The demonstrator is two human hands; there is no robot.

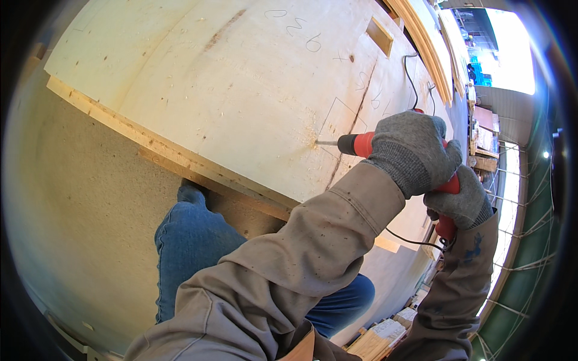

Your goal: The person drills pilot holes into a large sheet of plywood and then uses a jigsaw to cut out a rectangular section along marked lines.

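Note:
A red corded power drill (363, 144) with a black chuck is held by both my hands, which wear grey knit gloves. My left hand (412, 144) wraps over the front of its body, behind the chuck. My right hand (462, 198) is closed around the grip, lower and farther right. The thin bit (326, 143) points left and its tip meets a pale wooden panel (241, 120), beside a pencilled rectangle. Wood shavings lie around the tip. How deep the bit sits cannot be told. From the drill's grip runs a black cord (412, 240).
The panel's light timber edge (168, 157) runs diagonally above the concrete floor (90, 210), near my leg. A rectangular slot (379, 37) is cut through the panel. Stacked boards (427, 42) stand at the upper right, with a dark cable (410, 75) close by. More timber (382, 337) lies at the bottom.

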